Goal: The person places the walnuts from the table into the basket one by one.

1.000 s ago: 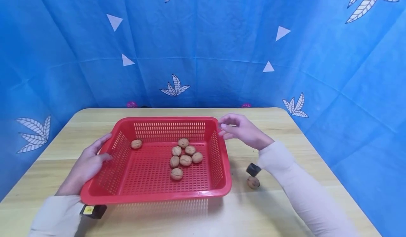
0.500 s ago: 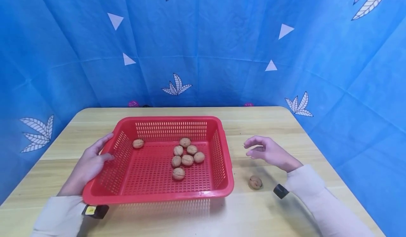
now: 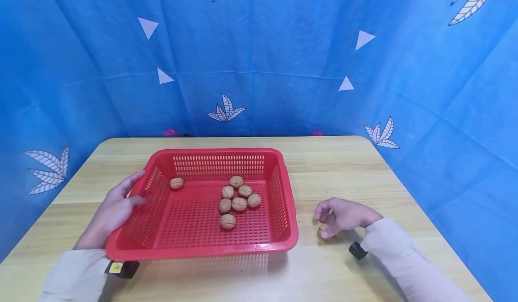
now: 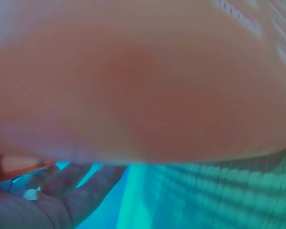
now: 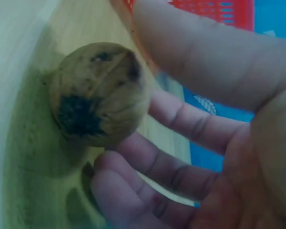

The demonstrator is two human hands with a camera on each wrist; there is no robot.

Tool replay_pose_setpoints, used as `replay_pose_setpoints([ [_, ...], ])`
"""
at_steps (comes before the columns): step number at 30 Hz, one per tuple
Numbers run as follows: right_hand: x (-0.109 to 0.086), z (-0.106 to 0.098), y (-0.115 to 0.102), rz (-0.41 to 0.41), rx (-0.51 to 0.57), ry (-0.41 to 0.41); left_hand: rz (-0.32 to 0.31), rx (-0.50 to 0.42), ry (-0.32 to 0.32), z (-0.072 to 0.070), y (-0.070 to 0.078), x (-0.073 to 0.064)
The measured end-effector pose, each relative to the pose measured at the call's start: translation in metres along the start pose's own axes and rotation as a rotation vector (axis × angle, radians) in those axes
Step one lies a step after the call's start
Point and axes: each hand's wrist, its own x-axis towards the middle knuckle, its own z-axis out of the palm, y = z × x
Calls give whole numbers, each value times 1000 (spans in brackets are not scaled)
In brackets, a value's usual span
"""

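Observation:
A red plastic basket [image 3: 198, 251] with slotted walls takes up the middle of the table in the head view. My left hand [image 3: 114, 208] holds its left rim, thumb over the inner side; the basket's near wall fills most of the left wrist view. Several walnuts [image 3: 239, 204] lie inside, most grouped right of centre, one apart at the back left. Right of the basket, my right hand [image 3: 344, 214] has its fingers curled round a single walnut [image 5: 97, 95] with a dark patch. From the head, that walnut is mostly hidden under the hand.
The light wooden table [image 3: 332, 171] has a rounded far edge, with a blue patterned cloth [image 3: 291, 68] hanging behind and at the sides. A small black wrist device [image 3: 358, 250] sits under the right cuff, another [image 3: 123, 269] under the left.
My right hand has left the basket's right rim, moved right and toward me, and come down round the loose walnut. The left hand and basket have stayed in place.

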Motion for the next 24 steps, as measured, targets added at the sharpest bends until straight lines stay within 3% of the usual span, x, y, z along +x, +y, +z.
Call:
replay_pose_setpoints([
  [6,-2,2,-3,37,-71,36,2,-13,-5,2,-1,3],
  [9,-1,1,-1,22,-29,34,0,-13,-1,2,0,3],
  [14,1,-3,2,-56,157,33,-5,-30,2,4,1,1],
  [21,9,-10,0,-50,509,106,-1,-27,6,4,-1,3],
  [24,12,-13,-6,-67,583,140,-1,-28,5,4,-2,4],
])
